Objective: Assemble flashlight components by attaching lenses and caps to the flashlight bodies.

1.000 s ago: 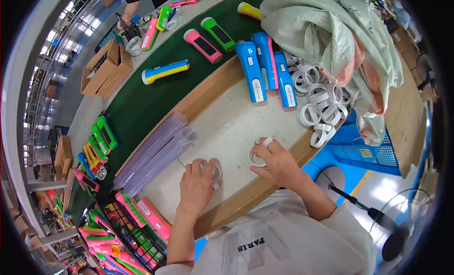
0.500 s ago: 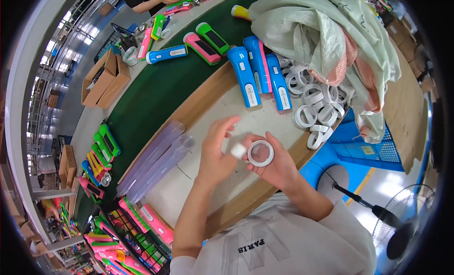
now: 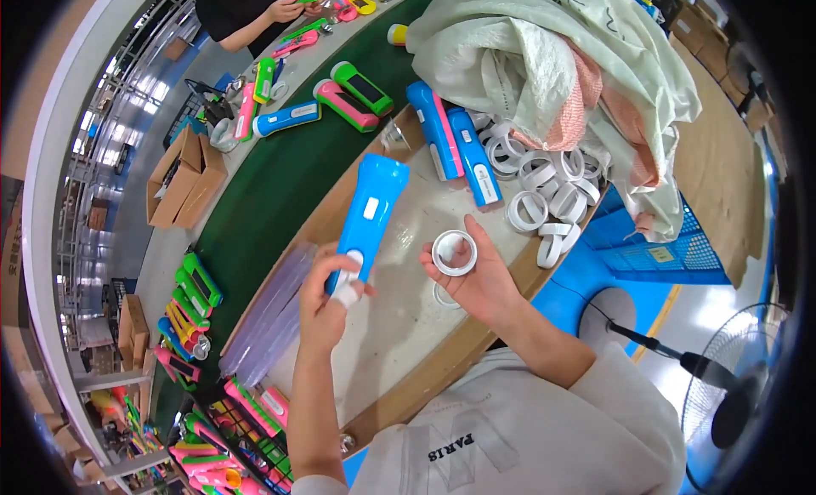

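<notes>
My left hand (image 3: 327, 295) grips the lower end of a blue flashlight body (image 3: 367, 210), which slants up and away over the worn white work board (image 3: 382, 342). My right hand (image 3: 472, 278) holds a white plastic ring (image 3: 454, 253) on its fingers, just right of the flashlight. A second ring (image 3: 442, 295) lies on the board under that hand. Two more blue flashlight bodies (image 3: 459, 146) lie at the board's far edge. A heap of white rings (image 3: 544, 189) sits to the right.
A green conveyor belt (image 3: 280, 189) carries blue, pink and green flashlights. Clear plastic sleeves (image 3: 272, 312) lie left of the board. A pale cloth bundle (image 3: 561, 61) covers the far right. Another person's hands (image 3: 293, 6) work at the belt's far end. Blue crate (image 3: 654, 248) and a fan (image 3: 739, 384) stand right.
My left hand has picked up a blue flashlight body and lifted it over the board. My right hand lifted a white ring from the board and holds it beside the flashlight.
</notes>
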`<state>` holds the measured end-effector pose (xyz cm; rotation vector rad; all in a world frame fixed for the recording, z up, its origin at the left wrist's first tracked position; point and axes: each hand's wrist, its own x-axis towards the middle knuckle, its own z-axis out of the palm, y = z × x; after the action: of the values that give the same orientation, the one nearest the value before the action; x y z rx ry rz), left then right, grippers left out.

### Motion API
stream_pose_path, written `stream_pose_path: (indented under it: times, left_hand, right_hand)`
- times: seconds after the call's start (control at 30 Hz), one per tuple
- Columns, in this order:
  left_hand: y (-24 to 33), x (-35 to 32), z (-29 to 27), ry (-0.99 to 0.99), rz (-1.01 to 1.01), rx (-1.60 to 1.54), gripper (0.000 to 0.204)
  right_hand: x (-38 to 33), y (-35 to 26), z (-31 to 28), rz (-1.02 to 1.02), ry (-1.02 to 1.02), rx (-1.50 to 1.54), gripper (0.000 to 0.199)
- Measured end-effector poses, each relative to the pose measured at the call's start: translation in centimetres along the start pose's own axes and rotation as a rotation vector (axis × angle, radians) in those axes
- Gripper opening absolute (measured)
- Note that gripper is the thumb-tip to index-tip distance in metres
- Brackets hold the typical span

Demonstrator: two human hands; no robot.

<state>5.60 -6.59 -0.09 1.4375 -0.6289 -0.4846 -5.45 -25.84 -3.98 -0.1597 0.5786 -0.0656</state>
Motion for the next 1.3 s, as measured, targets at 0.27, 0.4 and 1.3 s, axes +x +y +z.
stream_pose_path:
  times: [0.27,0.4,1.3]
  left_hand:
    - [7.4,-9.3,-0.9,-0.168,0.128,0.697,0.029]
    - [9.2,-11.2,1.4,-0.256,0.282,1.345,0.028]
    - [7.8,-15.3,0.4,0.184,-0.285,0.397,0.064]
  right_hand:
    - [0.6,3.0,2.2,0.034,-0.015,-0.106,0.044]
    - [0.7,4.1,1.9,0.046,-0.07,-0.137,0.042]
    - [-4.5,6.3,3.1,-0.656,-0.786,-1.137,0.049]
